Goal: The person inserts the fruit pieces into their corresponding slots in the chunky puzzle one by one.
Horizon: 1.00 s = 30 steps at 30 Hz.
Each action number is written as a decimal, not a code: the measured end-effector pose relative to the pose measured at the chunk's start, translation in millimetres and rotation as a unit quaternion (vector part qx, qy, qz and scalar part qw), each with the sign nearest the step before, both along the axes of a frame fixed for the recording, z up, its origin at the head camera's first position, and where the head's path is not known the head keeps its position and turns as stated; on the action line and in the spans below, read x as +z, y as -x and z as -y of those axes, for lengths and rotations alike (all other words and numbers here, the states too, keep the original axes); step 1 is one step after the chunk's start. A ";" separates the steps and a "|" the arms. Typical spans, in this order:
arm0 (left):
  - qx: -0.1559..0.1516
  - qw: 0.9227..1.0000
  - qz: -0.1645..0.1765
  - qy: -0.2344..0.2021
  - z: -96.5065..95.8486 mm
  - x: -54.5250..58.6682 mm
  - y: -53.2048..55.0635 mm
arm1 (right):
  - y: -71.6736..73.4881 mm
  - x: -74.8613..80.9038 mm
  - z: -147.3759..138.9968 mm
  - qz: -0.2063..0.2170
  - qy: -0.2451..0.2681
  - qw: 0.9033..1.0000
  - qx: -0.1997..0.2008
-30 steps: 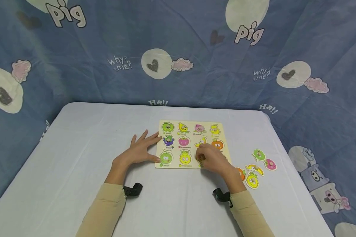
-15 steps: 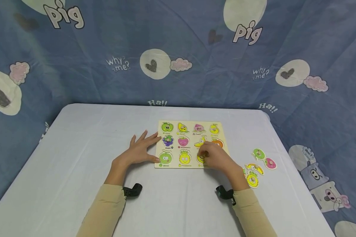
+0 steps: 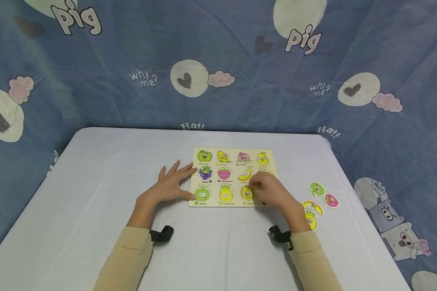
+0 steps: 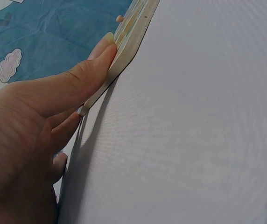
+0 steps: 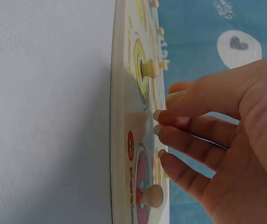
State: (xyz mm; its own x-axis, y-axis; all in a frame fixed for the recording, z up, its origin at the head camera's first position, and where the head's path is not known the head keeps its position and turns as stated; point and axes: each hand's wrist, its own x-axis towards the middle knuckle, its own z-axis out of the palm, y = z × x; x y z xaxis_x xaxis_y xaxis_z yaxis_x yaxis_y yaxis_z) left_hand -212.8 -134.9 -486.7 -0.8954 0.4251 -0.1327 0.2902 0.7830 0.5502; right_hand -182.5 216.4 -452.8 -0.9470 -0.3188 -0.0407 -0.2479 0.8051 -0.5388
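A wooden fruit peg board (image 3: 234, 178) lies on the white table, several rows of fruit pictures across it. My left hand (image 3: 169, 186) spreads its fingers against the left edge. In the left wrist view, the thumb (image 4: 89, 77) presses on that edge. My right hand (image 3: 273, 192) is over the board's right side, just right of the round yellow lemon piece (image 3: 246, 193), covering some pictures. From the right wrist, the lemon's wooden knob (image 5: 150, 69) stands free of the loosely bent fingers, which hold nothing. Nearer the hand's little-finger side is another knobbed piece (image 5: 145, 196).
Right of the board lie loose fruit pieces: a green one (image 3: 317, 189), a pink one (image 3: 331, 201), a banana (image 3: 313, 207) and a pineapple (image 3: 311, 221) partly behind the right wrist. Blue printed cloth (image 3: 218, 105) hangs behind the table (image 3: 94, 202).
My right hand has come off the lemon piece and shifted slightly right, uncovering it and the banana picture. The arm now hides a loose orange piece seen earlier. My left hand stays put.
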 end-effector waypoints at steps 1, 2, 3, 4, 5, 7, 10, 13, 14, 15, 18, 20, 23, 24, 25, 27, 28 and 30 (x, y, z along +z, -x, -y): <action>0.000 1.000 0.000 0.000 -0.1 0.1 -0.1 | -0.1 0.7 -1.2 0.002 0.001 1.000 -0.005; -0.001 1.000 -0.001 -0.001 -0.2 0.2 -0.2 | 0.0 1.2 -2.6 0.004 0.002 1.000 -0.009; -0.001 1.000 -0.001 -0.001 -0.2 0.3 -0.3 | -0.1 1.6 -4.2 0.004 0.003 1.000 -0.013; -0.002 1.000 -0.002 -0.002 -0.3 0.4 -0.4 | 0.1 2.1 -6.1 0.003 0.003 1.000 -0.016; -0.002 1.000 -0.002 -0.002 -0.3 0.5 -0.5 | 0.2 2.6 -7.8 0.002 0.006 1.000 -0.018; -0.002 1.000 -0.003 -0.002 -0.4 0.6 -0.7 | 0.6 3.6 -11.6 -0.003 0.006 1.000 -0.022; 0.000 1.000 -0.004 -0.003 -0.1 0.2 -0.3 | 1.9 4.0 -17.5 -0.004 0.005 1.000 -0.026; 0.001 1.000 -0.004 -0.003 0.5 -1.1 0.4 | 2.9 4.4 -22.3 0.006 0.007 0.999 -0.036; 0.001 1.000 -0.004 -0.003 0.7 -1.5 0.7 | 3.0 4.6 -23.7 0.010 0.009 0.999 -0.039; 0.001 1.000 -0.004 -0.002 0.8 -1.9 0.7 | 3.0 5.0 -25.0 0.013 0.011 0.999 -0.042; 0.003 1.000 -0.003 -0.002 0.8 -2.7 0.8 | 2.8 5.5 -28.5 0.023 0.016 0.998 -0.054; 0.004 1.000 -0.003 -0.002 0.5 -2.9 0.6 | 2.8 5.2 -31.3 0.025 0.016 0.998 -0.060; 0.004 1.000 -0.004 -0.002 0.4 -4.0 0.9 | 2.5 4.8 -36.0 0.021 0.013 0.997 -0.068; 0.005 1.000 -0.003 -0.001 0.4 -4.2 1.0 | 2.4 4.8 -37.6 0.019 0.011 0.997 -0.070; 0.005 1.000 -0.003 -0.001 0.4 -4.3 1.1 | 2.2 4.8 -39.3 0.019 0.011 0.997 -0.073; 0.005 1.000 -0.001 0.002 0.4 -4.5 1.5 | 1.8 5.6 -42.0 0.016 0.010 0.997 -0.080; 0.005 1.000 0.000 0.002 0.4 -4.2 1.5 | 1.9 5.4 -43.7 0.015 0.009 0.996 -0.084; 0.006 1.000 0.001 0.004 0.1 -3.7 1.6 | 2.0 5.5 -47.5 0.017 0.010 0.996 -0.092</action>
State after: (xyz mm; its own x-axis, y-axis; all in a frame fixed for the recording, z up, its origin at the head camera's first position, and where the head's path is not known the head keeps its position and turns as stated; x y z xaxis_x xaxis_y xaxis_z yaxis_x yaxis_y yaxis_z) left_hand -214.5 -135.0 -490.4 -0.9000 0.4134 -0.1383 0.2795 0.7908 0.5445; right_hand -184.5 263.9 -447.3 -0.9876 -0.1408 -0.0696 -0.0779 0.8238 -0.5615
